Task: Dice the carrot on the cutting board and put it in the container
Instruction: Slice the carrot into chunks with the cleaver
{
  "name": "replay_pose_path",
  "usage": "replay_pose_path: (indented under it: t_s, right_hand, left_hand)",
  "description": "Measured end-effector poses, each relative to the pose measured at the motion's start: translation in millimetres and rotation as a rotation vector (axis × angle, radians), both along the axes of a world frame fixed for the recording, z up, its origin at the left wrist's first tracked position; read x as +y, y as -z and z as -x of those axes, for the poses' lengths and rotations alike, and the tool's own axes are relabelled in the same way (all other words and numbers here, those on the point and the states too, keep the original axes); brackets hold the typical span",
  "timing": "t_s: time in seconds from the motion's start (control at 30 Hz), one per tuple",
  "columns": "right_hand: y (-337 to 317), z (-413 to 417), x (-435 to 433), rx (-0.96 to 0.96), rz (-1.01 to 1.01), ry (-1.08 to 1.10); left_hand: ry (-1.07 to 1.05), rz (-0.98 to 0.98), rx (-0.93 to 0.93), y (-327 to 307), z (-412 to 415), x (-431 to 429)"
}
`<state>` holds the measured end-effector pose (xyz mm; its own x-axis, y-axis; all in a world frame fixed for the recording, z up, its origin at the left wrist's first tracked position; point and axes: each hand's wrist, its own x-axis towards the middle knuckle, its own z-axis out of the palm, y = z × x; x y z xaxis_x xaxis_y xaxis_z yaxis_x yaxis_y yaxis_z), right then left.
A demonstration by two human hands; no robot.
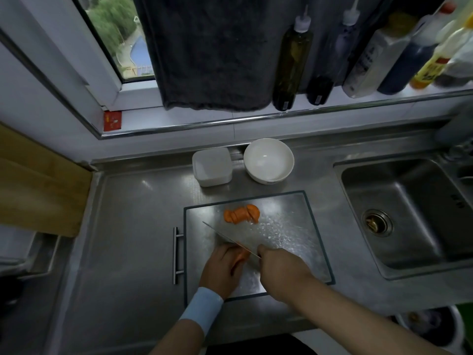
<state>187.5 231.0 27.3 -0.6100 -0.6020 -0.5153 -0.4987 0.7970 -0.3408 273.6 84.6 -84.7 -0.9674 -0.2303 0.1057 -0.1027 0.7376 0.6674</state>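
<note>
Presently, a carrot piece [242, 255] is held down on the near part of the cutting board [286, 226] by the left hand [221, 270], whose fingers are curled over it so that only its orange end is seen. A knife [225, 238] is gripped at the handle by the right hand [279, 270], and its blade is laid across the carrot piece, just beside the left fingertips, with the tip pointing away and to the left. A small heap of carrot slices [242, 214] is seen farther back on the board, apart from both hands. Beyond the board, a square white container [213, 180] and a round white bowl [266, 178] are set side by side on the steel counter; whether the container is lidded cannot be told, and its contents cannot be made out. The bowl's white inside is turned upward. A steel sink [409, 201] is set to the right.
</note>
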Motion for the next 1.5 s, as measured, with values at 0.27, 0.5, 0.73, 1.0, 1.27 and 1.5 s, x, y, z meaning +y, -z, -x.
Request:
replay_pose_path:
  t_s: [0.27,0.5,0.73,1.0,1.27,1.5]
  right_hand:
    - [6.8,16.6,-8.5,-0.128,-0.035,0.037]
    - [24.7,15.3,-9.3,-0.103,-0.023,0.047]
    - [47.3,11.0,-16.1,-0.060,0.027,0.055]
    - [56.2,11.4,-11.8,-0.129,0.065,0.131]
    - [58.9,0.1,17.2,-0.112,0.060,0.176]
    - [51.7,2.6,-2.2,-0.051,0.057,0.127]
  left_hand:
    - [-0.024,0.000,0.007,8.2,-0.7,-1.9]
    - [-0.046,0.009,0.003,12.3,-0.9,-2.9]
    - [-0.032,-0.004,0.004,13.0,-1.7,-2.7]
    - [-0.035,-0.007,-0.015,10.4,-5.1,-2.4]
    - [-0.064,0.026,-0.021,8.4,-5.9,-0.3]
    - [-0.023,0.048,-0.040,8.5,-6.4,-1.1]
